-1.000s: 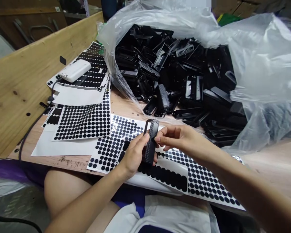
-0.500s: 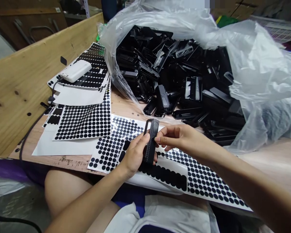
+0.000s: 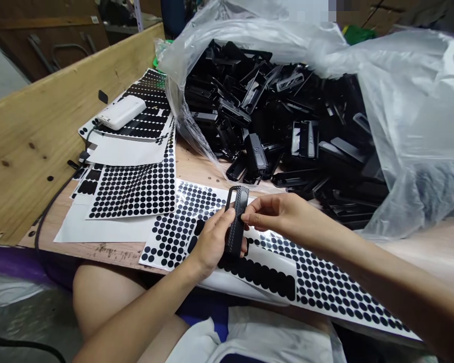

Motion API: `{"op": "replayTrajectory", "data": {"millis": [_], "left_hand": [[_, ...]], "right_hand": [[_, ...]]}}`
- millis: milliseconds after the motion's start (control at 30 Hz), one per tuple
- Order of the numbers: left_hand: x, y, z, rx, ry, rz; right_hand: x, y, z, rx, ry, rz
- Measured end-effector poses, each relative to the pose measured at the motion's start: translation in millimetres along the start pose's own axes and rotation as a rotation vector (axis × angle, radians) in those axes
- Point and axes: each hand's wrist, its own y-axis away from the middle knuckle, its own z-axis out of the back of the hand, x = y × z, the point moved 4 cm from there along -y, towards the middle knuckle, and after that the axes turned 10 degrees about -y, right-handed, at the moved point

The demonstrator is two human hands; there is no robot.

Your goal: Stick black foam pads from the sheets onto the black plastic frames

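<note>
Bag (image 3: 412,116) holds casings (image 3: 256,150); left hand (image 3: 213,240) clasps black casing (image 3: 237,219), right hand (image 3: 278,212), pinched, touches it.

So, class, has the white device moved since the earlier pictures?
No: against the wooden board, the white device keeps its place; only the view has shifted.

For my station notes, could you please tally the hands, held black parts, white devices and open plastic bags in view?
Hands: 2 (left hand, right hand)
Held black part: 1
White device: 1
Open plastic bag: 1
Total: 5
</note>
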Motion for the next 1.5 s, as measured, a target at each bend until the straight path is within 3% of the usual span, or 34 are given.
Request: {"op": "replayTrajectory", "data": {"millis": [500,600,700,767,833,900,1000,1133,1300,1500], "left_hand": [[1.4,1.6,1.0,-0.007,-0.174,-0.019],[0.3,0.7,-0.2,-0.01,-0.143,-0.026],[-3.9,0.5,-2.1,-0.016,-0.096,-0.032],[-7.7,0.9,-3.2,-0.015,-0.057,-0.038],[-11.0,1.5,-2.9,-0.03,0.008,-0.042],[-12.8,2.0,-1.6,-0.055,0.074,-0.041],[-13.0,2.3,-0.9,-0.057,0.107,-0.033],[-10.5,2.3,-0.1,-0.042,0.102,-0.009],[-6.8,3.4,-1.2,0.062,-0.003,0.026],[-3.1,4.0,-2.3,0.087,-0.046,0.066]], "right_hand": [[-1.2,13.8,0.6,-0.082,0.298,0.139],[3.2,15.3,5.3,-0.17,0.427,0.19],[3.0,10.4,10.8,-0.186,0.345,0.267],[-5.3,4.8,12.4,-0.118,0.183,0.269],[-17.8,2.2,14.0,-0.133,0.137,0.261],[-31.7,4.5,11.5,-0.164,0.263,0.247],[-46.2,16.1,0.3,-0.096,0.453,0.247],[-34.3,32.0,8.5,-0.096,0.251,0.342],[-13.5,21.4,45.9,-0.235,-0.238,0.242],[-10.8,4.7,36.0,-0.107,-0.269,0.228]]}}
